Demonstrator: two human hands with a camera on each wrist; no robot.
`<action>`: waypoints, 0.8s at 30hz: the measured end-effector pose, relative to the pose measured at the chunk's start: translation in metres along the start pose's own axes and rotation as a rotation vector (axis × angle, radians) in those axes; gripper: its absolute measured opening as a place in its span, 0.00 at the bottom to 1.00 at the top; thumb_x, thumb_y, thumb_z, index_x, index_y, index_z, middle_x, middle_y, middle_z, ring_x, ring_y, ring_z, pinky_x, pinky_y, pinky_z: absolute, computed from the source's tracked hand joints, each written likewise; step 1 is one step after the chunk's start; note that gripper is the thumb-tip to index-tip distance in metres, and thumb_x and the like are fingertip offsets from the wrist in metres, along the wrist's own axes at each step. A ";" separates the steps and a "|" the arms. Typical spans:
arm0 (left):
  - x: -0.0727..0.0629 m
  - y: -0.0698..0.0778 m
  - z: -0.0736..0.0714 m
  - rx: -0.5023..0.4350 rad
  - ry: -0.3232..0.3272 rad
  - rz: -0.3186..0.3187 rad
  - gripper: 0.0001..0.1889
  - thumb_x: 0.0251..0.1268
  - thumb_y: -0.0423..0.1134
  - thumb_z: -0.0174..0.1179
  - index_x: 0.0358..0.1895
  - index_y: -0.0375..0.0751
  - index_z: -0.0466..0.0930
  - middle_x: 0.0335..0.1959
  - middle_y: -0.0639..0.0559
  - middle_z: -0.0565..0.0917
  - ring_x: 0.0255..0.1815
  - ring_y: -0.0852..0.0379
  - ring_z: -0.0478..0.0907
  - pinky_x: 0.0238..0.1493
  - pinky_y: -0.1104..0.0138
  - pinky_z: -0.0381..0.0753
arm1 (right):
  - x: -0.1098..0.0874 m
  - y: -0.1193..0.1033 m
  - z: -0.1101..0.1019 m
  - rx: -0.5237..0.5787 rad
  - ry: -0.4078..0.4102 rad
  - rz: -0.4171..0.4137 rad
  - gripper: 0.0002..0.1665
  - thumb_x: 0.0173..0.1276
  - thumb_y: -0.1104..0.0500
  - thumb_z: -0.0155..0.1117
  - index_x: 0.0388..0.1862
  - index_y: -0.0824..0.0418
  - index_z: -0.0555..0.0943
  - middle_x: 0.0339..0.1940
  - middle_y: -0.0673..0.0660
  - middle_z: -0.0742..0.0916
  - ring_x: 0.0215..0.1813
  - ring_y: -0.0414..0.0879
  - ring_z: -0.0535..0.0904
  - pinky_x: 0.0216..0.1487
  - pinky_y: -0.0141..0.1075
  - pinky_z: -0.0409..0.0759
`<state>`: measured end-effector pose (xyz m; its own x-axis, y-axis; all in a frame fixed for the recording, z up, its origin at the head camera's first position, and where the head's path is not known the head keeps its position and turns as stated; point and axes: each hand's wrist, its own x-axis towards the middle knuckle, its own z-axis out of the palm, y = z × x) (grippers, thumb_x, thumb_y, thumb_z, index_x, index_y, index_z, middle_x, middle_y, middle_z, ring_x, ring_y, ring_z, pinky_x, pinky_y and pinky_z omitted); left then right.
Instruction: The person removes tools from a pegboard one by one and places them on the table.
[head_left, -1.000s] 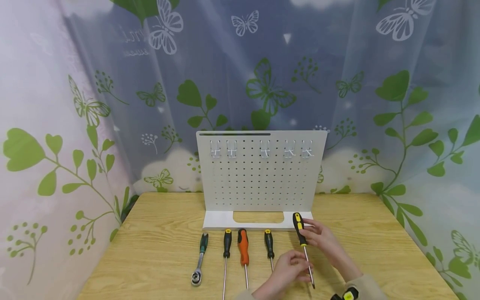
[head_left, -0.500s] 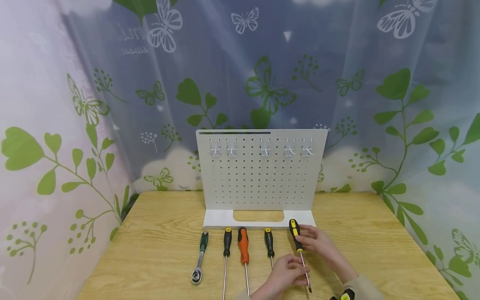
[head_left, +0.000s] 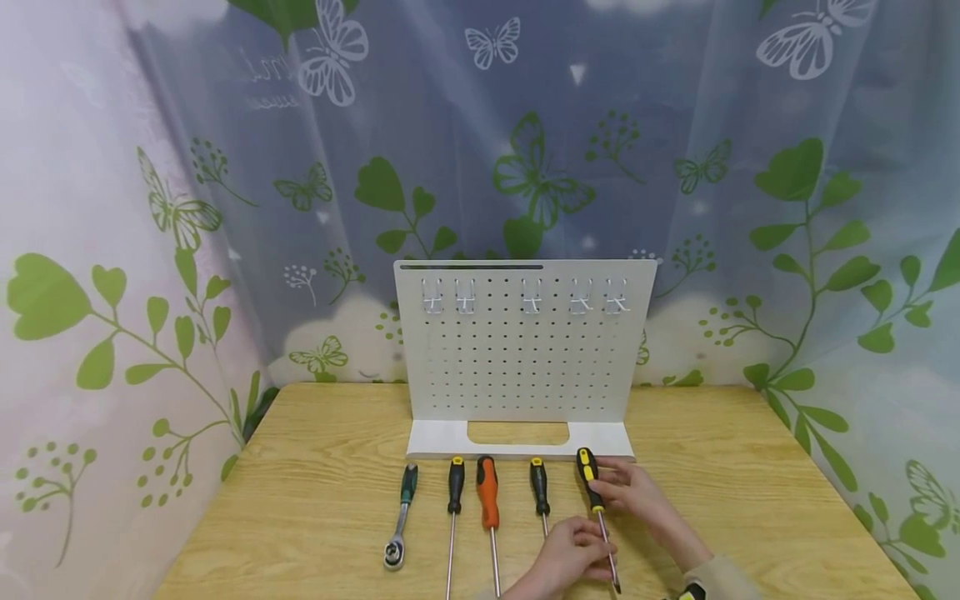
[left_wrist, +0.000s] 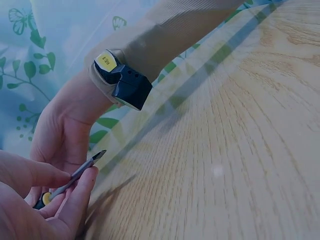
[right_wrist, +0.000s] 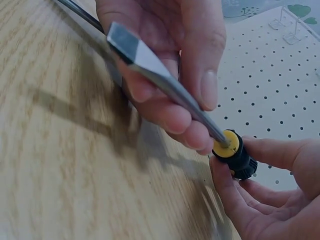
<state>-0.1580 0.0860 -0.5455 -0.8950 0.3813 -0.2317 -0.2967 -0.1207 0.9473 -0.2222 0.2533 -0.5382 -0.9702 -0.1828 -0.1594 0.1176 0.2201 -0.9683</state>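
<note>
A flat-blade screwdriver with a black and yellow handle point(head_left: 587, 471) is held by both hands in front of the pegboard's right side. My right hand point(head_left: 633, 493) grips the handle between thumb and fingers. Lower down, my left hand point(head_left: 566, 554) pinches the metal shaft, which slants toward the person. In the left wrist view the bare blade tip point(left_wrist: 98, 155) sticks out past the left fingertips, above the tabletop. The right wrist view shows the shaft point(right_wrist: 185, 97) running through the left fingers to the yellow collar point(right_wrist: 228, 145) at the right hand.
A white pegboard point(head_left: 525, 367) with several clear hooks point(head_left: 531, 296) stands behind. Left of the hands lie a ratchet wrench point(head_left: 401, 518), a black-handled screwdriver point(head_left: 456, 485), an orange-handled screwdriver point(head_left: 487, 492) and another black one point(head_left: 539, 486) on the wooden table point(head_left: 322, 500).
Both hands have brought the screwdriver a little down and to the left, closer to the row of tools. The grip of each hand looks the same.
</note>
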 end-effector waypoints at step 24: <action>-0.006 0.003 -0.002 0.129 0.040 -0.004 0.05 0.65 0.23 0.63 0.41 0.29 0.78 0.31 0.49 0.86 0.33 0.51 0.88 0.36 0.61 0.90 | -0.003 0.000 0.010 -0.078 0.079 0.024 0.35 0.69 0.64 0.69 0.67 0.80 0.67 0.54 0.75 0.83 0.49 0.52 0.83 0.44 0.41 0.87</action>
<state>-0.1537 0.0814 -0.5415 -0.9073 0.3443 -0.2415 -0.2570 0.0007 0.9664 -0.2172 0.2445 -0.5391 -0.9813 -0.1007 -0.1639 0.1274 0.2982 -0.9460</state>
